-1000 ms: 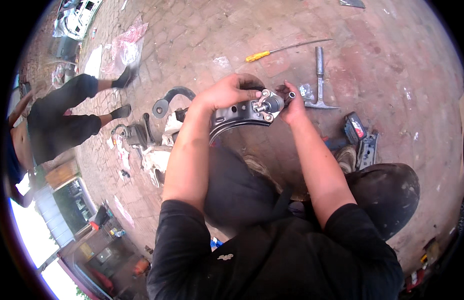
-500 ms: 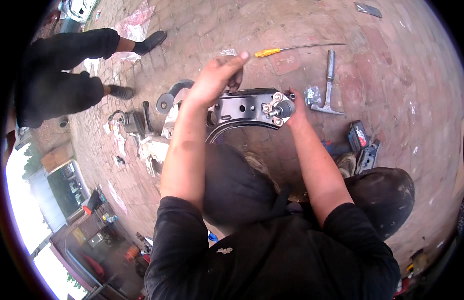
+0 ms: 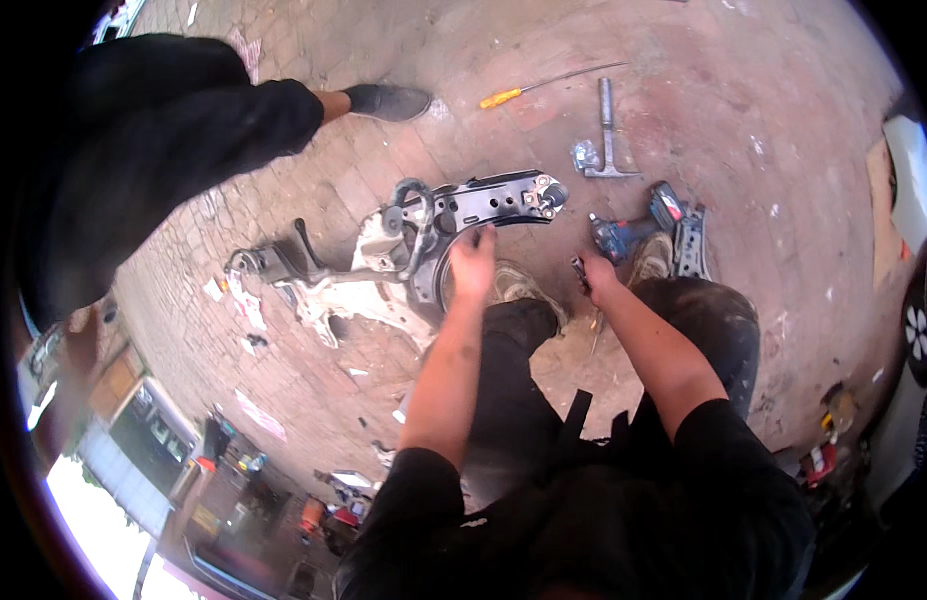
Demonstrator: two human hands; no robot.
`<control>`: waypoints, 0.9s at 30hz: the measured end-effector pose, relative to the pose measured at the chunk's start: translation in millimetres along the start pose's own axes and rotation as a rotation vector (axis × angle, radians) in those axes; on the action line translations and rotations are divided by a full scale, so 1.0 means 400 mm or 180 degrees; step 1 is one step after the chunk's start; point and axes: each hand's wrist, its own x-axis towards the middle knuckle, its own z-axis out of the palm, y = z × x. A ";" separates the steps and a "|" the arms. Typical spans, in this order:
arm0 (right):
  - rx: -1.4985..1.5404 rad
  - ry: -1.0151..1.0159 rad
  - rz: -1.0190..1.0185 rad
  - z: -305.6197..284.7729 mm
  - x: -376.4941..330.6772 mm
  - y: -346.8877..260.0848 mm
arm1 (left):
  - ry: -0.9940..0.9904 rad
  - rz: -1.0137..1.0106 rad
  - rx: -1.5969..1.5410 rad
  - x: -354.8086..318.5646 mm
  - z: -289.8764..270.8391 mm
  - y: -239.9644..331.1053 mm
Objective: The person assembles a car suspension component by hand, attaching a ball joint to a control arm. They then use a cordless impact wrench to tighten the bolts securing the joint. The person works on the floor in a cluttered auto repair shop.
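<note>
A black control arm (image 3: 501, 202) with a ball joint (image 3: 553, 195) at its right end lies against the left-hand silver metal subframe (image 3: 383, 290). My left hand (image 3: 471, 264) is at the near, curved edge of the control arm, its fingers curled. Whether anything is inside them is hidden. My right hand (image 3: 600, 281) is apart from the arm, to its lower right, closed round a small dark metal piece (image 3: 580, 270) with a shiny end. A blue cordless power tool (image 3: 623, 238) lies just beyond that hand, beside my shoe.
A hammer (image 3: 607, 125), a small clear plastic bag (image 3: 584, 155) and a yellow-handled screwdriver (image 3: 501, 98) lie on the brick floor beyond. Another black metal arm (image 3: 691, 243) lies right of my shoe. A person's dark-trousered leg (image 3: 213, 135) and shoe (image 3: 388, 102) stand at the far left.
Both hands have come off the control arm's far side and right end, and it now rests lower against the subframe. The right hand now shows a metal piece. The other person's foot moved right.
</note>
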 end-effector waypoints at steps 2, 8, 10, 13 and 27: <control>-0.1107 -0.0006 -0.0776 -0.094 -0.026 0.058 | -0.0284 -0.0631 -0.0181 -0.147 -0.007 0.008; -0.1317 0.0021 -0.1059 -0.150 -0.496 -0.058 | -0.1180 -0.1169 0.0239 -0.521 -0.256 0.064; -0.1023 -0.0160 -0.1162 -0.163 -0.628 -0.069 | -0.1442 -0.1388 0.0178 -0.600 -0.363 0.100; -0.2093 -0.0460 -0.1914 -0.154 -0.831 -0.097 | -0.1650 -0.0942 0.0755 -0.669 -0.528 0.050; -0.4974 -0.0320 -0.2162 -0.476 -0.992 0.006 | 0.0538 -0.2756 -0.1088 -1.689 -0.491 -0.002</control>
